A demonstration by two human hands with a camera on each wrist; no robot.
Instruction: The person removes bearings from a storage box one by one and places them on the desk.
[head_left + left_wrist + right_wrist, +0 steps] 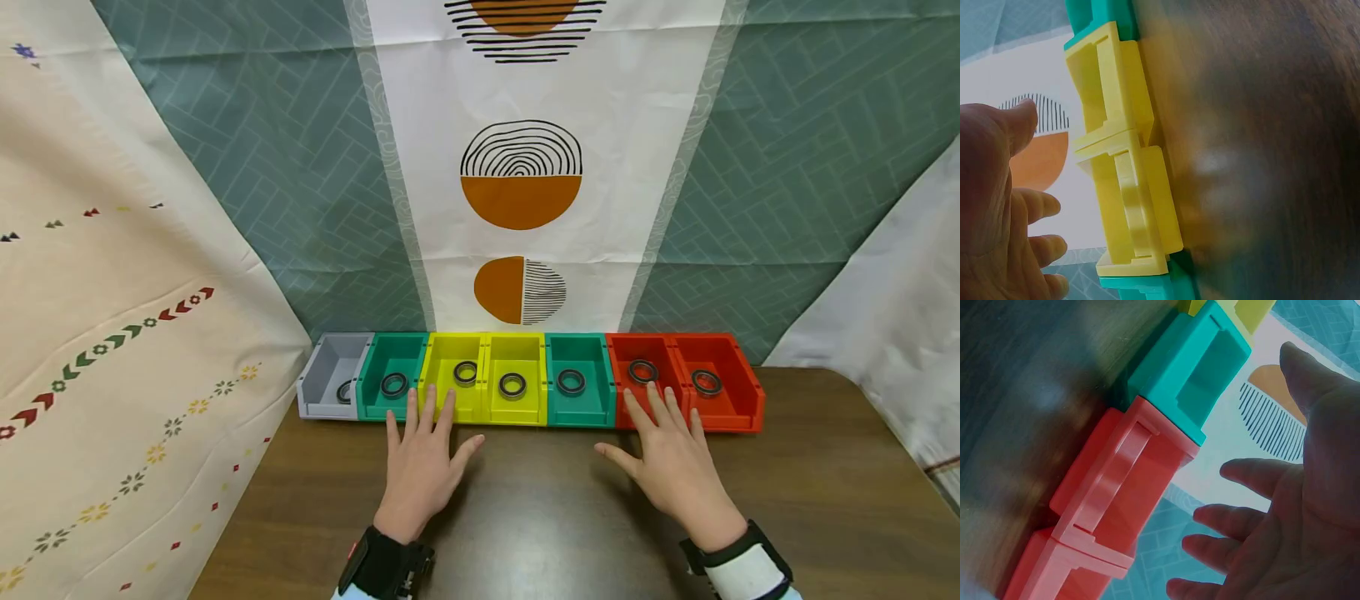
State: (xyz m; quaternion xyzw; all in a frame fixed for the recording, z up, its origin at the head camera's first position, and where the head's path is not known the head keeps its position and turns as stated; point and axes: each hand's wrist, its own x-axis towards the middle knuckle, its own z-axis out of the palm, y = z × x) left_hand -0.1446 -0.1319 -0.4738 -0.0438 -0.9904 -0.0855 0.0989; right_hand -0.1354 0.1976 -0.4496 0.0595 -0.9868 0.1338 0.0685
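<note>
A row of several joined bins holds a dark ring-shaped bearing in each. My left hand (422,471) has its fingers spread in front of the left green bin (375,408) and the left yellow bin (427,408); it holds nothing. My right hand (675,468), also spread and holding nothing, is at the front of the two red bins (738,421). Bearings lie in the grey bin (315,404), the left green bin (394,384), both yellow bins (512,386), the right green bin (571,382) and the red bins. In the wrist views, neither hand (991,206) grips a bin.
The bins stand on a brown wooden table (540,517), close to a hanging cloth (517,92) with orange and black shapes. A cream patterned cloth (135,375) hangs on the left, and a white cloth (885,333) on the right.
</note>
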